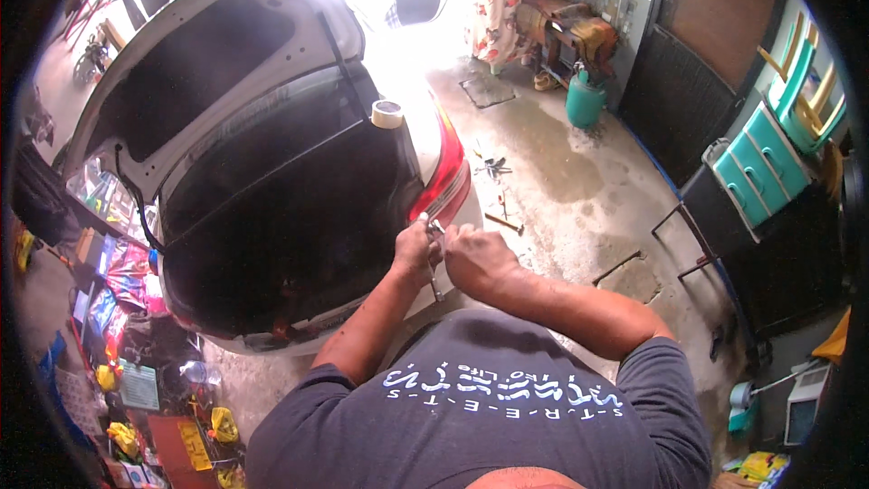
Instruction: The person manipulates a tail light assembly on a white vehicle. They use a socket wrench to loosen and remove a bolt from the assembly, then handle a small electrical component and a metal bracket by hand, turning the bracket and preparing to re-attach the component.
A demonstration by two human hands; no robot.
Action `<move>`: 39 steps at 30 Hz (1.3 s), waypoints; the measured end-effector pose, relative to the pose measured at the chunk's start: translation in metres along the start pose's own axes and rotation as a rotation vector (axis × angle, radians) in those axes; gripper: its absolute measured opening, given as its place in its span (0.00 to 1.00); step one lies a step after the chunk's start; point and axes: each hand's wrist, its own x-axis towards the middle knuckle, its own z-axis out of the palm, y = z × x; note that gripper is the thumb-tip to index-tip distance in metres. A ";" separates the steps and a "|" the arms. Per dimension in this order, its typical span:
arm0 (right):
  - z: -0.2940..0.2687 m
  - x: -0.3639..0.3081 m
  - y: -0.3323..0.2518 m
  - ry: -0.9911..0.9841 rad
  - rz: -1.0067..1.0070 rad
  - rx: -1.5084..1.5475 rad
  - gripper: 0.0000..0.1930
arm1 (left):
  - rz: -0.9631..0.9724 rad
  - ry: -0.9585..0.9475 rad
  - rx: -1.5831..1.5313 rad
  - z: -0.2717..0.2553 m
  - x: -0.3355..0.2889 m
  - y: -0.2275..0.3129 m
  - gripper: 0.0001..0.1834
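My left hand (pixel 415 246) and my right hand (pixel 478 261) are close together in front of my chest, at the car's rear right corner. Both are closed around a slim, shiny metal tool (pixel 436 226). Its bright end shows between the fingers and a thin shaft seems to hang below them; the exact kind cannot be made out. Just beyond the hands is the red tail light (pixel 445 167) of the white car. The raised tailgate (pixel 208 45) leaves the dark trunk (pixel 272 217) open to my left. A roll of tape (pixel 387 114) rests on the trunk opening's right edge.
Several tools (pixel 493 167) and a hammer-like tool (pixel 503 224) lie on the concrete floor. A green tank (pixel 585 100) stands near a wooden bench (pixel 566 14). Teal drawers (pixel 759 167) are at right. Bags and packages (pixel 127 281) clutter the left side.
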 end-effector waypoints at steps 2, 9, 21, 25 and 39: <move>0.000 -0.004 -0.003 -0.039 0.069 0.145 0.11 | -0.024 -0.072 -0.060 -0.007 0.003 0.010 0.21; 0.077 0.011 0.051 -0.162 0.394 0.587 0.14 | -0.209 -0.361 -0.035 0.028 -0.055 0.042 0.18; -0.018 0.044 0.093 0.033 -0.146 0.083 0.09 | -0.191 -0.369 0.326 0.020 -0.078 0.036 0.15; -0.046 0.042 0.068 0.049 -0.259 -0.064 0.08 | -0.093 -0.359 0.542 0.013 -0.071 0.026 0.14; -0.004 0.001 0.005 -0.199 0.194 0.354 0.12 | -0.014 -0.245 -0.237 0.016 -0.021 0.051 0.17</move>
